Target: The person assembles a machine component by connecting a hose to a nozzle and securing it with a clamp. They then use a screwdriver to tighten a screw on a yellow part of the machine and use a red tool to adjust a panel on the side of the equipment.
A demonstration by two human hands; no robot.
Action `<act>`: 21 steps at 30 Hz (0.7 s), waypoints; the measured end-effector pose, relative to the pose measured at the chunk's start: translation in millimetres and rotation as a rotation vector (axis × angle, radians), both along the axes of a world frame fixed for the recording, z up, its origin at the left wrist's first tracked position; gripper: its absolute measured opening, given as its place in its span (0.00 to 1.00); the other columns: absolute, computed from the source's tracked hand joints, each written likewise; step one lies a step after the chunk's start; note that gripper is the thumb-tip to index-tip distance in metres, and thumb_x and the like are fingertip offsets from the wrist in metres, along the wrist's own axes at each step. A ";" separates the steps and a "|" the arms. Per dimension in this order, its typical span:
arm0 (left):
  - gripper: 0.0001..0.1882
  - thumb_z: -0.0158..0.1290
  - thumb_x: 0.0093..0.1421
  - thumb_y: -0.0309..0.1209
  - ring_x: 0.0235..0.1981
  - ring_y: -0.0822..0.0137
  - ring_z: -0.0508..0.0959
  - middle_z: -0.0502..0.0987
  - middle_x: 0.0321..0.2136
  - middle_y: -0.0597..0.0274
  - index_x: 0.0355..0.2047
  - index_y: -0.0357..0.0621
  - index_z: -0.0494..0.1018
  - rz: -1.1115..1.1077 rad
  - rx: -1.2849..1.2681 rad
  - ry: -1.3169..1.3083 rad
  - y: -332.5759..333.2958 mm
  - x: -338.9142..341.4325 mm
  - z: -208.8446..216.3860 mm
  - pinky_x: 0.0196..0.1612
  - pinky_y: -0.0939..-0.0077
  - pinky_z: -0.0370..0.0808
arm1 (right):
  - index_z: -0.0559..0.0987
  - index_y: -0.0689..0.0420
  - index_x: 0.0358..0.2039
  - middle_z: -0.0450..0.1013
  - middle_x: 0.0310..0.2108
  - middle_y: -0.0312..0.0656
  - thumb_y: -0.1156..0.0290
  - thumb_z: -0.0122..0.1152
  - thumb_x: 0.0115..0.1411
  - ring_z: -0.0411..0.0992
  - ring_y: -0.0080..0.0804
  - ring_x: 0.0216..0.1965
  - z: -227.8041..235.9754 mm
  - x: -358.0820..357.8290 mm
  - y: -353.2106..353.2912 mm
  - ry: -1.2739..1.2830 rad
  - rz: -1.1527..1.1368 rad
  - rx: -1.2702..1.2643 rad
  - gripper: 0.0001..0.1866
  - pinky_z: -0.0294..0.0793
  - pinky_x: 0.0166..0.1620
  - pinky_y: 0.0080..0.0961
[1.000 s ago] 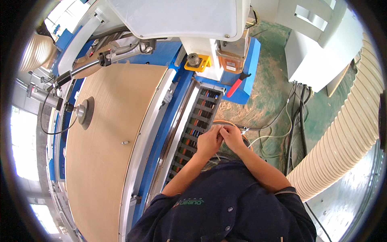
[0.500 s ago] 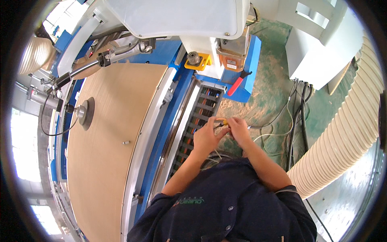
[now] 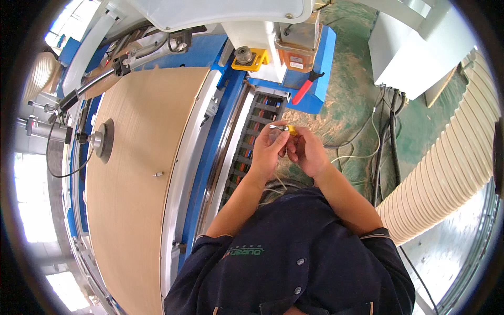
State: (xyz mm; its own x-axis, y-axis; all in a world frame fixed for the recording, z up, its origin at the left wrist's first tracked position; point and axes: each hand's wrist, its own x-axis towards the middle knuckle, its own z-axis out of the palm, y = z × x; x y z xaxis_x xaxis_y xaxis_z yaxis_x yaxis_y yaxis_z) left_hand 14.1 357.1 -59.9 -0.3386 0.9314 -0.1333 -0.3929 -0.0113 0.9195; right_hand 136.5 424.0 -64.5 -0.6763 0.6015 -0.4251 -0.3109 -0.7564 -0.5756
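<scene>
Close in front of my chest, my left hand [image 3: 266, 153] and my right hand [image 3: 311, 152] meet, fingers closed round a small slim metal piece with a yellow part [image 3: 291, 129]. The shiny metal end points left over my left fingertips, and the yellow part sits between both hands. Its exact kind is too small to tell, and fingers hide the underside. To the left, a small metal fitting [image 3: 158, 174] lies by itself on a large wooden board [image 3: 131, 220]. Just beyond my left hand runs a cable chain [image 3: 252, 137] with coloured wires inside.
A red-handled spanner [image 3: 307, 88] lies on the blue machine base ahead, near a yellow bracket [image 3: 256, 59] holding a metal tool holder. A thick ribbed hose [image 3: 441, 173] rises at right. Black cables [image 3: 391, 142] run over the dusty green floor. A round suction pad [image 3: 105, 140] stands above the board.
Both hands have risen in the picture and turned, so the metal end of the piece now shows. The whole surroundings have shifted slightly with my head.
</scene>
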 end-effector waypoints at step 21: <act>0.14 0.55 0.65 0.37 0.25 0.74 0.74 0.74 0.27 0.66 0.45 0.42 0.71 -0.050 0.158 -0.238 -5.2 -5.3 4.5 0.28 0.80 0.68 | 0.75 0.60 0.33 0.69 0.21 0.36 0.59 0.48 0.69 0.64 0.21 0.19 27.3 10.7 -10.1 0.136 0.114 0.260 0.17 0.61 0.20 0.18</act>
